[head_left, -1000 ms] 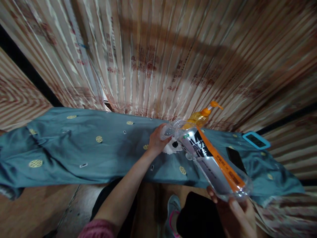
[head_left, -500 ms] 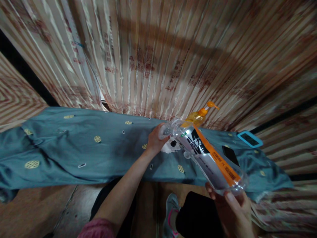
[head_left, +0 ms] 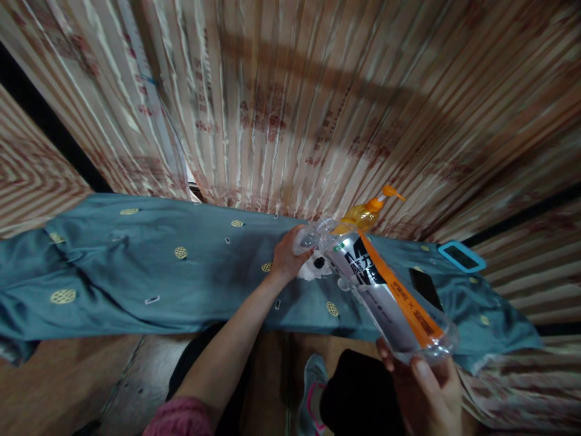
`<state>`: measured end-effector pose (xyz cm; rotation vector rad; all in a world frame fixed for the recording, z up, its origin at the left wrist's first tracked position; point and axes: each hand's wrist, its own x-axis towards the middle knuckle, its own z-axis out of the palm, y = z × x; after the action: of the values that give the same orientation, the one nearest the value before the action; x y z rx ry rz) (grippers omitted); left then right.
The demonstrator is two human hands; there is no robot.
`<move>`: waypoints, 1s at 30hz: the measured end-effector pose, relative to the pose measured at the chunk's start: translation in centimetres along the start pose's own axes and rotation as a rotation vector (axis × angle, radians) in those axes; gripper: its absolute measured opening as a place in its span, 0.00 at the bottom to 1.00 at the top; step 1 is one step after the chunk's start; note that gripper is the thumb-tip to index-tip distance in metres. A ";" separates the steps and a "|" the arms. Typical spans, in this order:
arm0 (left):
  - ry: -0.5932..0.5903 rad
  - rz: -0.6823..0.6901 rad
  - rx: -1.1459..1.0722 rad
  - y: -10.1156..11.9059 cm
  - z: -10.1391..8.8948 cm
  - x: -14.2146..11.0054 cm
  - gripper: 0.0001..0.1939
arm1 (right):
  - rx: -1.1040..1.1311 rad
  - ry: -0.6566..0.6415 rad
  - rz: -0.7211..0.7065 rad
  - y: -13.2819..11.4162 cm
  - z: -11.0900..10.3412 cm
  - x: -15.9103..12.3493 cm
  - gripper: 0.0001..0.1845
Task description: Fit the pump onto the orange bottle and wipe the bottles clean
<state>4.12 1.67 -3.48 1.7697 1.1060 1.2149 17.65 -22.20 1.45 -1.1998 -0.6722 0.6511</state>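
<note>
A large clear plastic bottle (head_left: 381, 290) with a silver, black and orange label is held slantwise above the cloth-covered table. My left hand (head_left: 290, 257) is closed around its narrow end. At the wide lower end, my right hand (head_left: 426, 387) grips the bottle, thumb on top and fingers beneath. Partly hidden behind the bottle stands a yellow pump bottle (head_left: 363, 215) with an orange pump head. Just below my left hand lies a white item with a dark round spot (head_left: 313, 266); its kind is unclear.
A blue-green patterned cloth (head_left: 136, 272) covers the long narrow table. To the right lie a dark phone-like slab (head_left: 425, 287) and a blue-framed device with a dark screen (head_left: 462, 257). A striped curtain (head_left: 281, 109) hangs behind. My shoe (head_left: 313, 387) shows on the floor below.
The view has shifted very slightly. Both hands keep their hold on the bottle, which stays in nearly the same slanted position.
</note>
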 end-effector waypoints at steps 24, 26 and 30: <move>0.005 -0.009 -0.010 0.1 -0.1 -0.1 0.30 | -0.014 0.065 0.029 -1.0 1.5 -1.1 0.20; 0.004 -0.008 -0.012 0.2 -0.2 -0.2 0.30 | -0.022 0.065 0.026 -1.0 1.6 -1.2 0.20; -0.004 -0.016 -0.012 0.2 -0.2 -0.2 0.30 | -0.018 0.070 0.034 -0.9 1.4 -1.2 0.20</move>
<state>3.93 1.44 -3.28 1.7505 1.1069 1.2056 15.93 -22.47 2.47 -1.2471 -0.6014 0.6294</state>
